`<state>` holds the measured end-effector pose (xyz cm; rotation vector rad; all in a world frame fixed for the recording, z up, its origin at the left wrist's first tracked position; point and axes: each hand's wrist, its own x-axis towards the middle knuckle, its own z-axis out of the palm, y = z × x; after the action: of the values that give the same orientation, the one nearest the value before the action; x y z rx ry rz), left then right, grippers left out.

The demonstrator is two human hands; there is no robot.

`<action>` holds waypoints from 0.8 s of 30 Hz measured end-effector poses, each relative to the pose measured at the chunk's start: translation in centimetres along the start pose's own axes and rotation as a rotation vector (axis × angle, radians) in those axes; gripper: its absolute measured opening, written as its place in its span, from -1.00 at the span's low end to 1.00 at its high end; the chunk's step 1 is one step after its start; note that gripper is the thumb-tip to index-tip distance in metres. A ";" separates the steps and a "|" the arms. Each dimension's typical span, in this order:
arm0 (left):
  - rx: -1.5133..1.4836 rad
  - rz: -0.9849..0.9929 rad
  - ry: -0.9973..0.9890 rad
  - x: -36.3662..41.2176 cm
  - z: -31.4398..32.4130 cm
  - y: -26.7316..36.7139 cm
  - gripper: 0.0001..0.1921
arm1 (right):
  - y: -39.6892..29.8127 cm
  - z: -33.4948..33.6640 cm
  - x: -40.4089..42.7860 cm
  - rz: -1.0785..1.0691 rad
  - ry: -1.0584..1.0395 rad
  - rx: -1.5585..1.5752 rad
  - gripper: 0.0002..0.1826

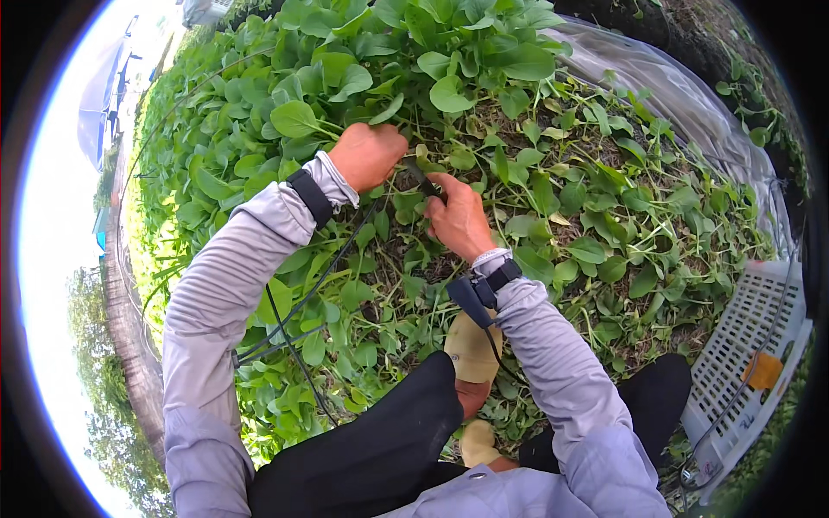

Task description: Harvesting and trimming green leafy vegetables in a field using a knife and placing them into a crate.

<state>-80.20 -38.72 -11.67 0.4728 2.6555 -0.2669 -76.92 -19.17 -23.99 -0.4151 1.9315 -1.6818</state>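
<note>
My left hand (370, 157) is closed around the stems of a leafy green plant (295, 119), whose broad leaves stick out to the left of the fist. Just to its right, my right hand (458, 217) grips a small knife (421, 179) with a dark handle, its blade pointing up and left toward the left fist. The blade's tip lies among stems, and whether it touches them cannot be told. Dense upright leafy greens (350, 78) stand beyond the hands. Loose, flattened leaves and stems (583, 207) cover the ground to the right.
A white perforated plastic crate (745, 343) stands at the lower right. Clear plastic sheeting (673, 84) runs along the bed's right edge. Black cables (311, 291) hang below my left arm, and another runs from my right wrist. My foot in a tan covering (476, 349) is among the plants.
</note>
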 end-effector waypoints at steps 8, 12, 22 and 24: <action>0.047 -0.070 0.122 -0.7 5.7 -1.4 -0.96 | -1.2 3.5 3.2 0.003 -0.073 0.000 -0.59; -0.002 -0.005 0.117 -1.2 2.9 -0.7 -0.95 | -1.0 1.9 -5.3 0.226 -0.189 0.278 -0.50; -1.193 0.065 -0.323 -4.4 -12.1 8.4 -0.73 | -6.1 -8.9 -15.3 0.096 0.167 1.032 -0.43; -1.424 0.053 -0.481 -4.1 -12.0 10.2 -0.71 | -7.4 -11.4 -14.6 -0.026 -0.025 0.939 -0.26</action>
<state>-77.49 -27.40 -0.34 -0.0296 1.7345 1.2615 -72.60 -3.05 -13.09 -0.0839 0.9278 -2.3290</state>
